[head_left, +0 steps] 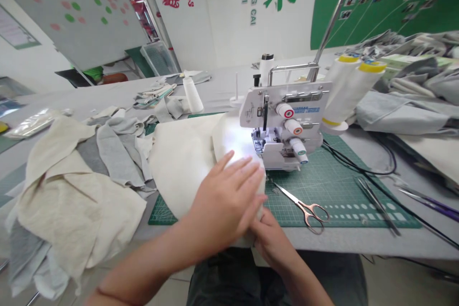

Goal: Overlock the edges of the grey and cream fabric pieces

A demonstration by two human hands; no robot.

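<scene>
Cream fabric (182,153) lies on the table to the left of a white overlock sewing machine (287,119), its right edge close to the lit needle area. My left hand (233,186) rests on top of the fabric with its fingers stretched out. Lower and to the right, my right hand (267,234) grips the near edge of the same fabric, its fingertips partly hidden behind the left hand. A pair of scissors (304,208) with copper-coloured handles lies just right of the hands.
A green cutting mat (344,191) lies under the machine. Tweezers (378,205) and a purple-handled tool (430,201) lie at right, beside black cables (358,167). Thread cones (347,91) stand behind. Cloth scraps (82,186) are heaped at left; more folded cloth (405,110) lies far right.
</scene>
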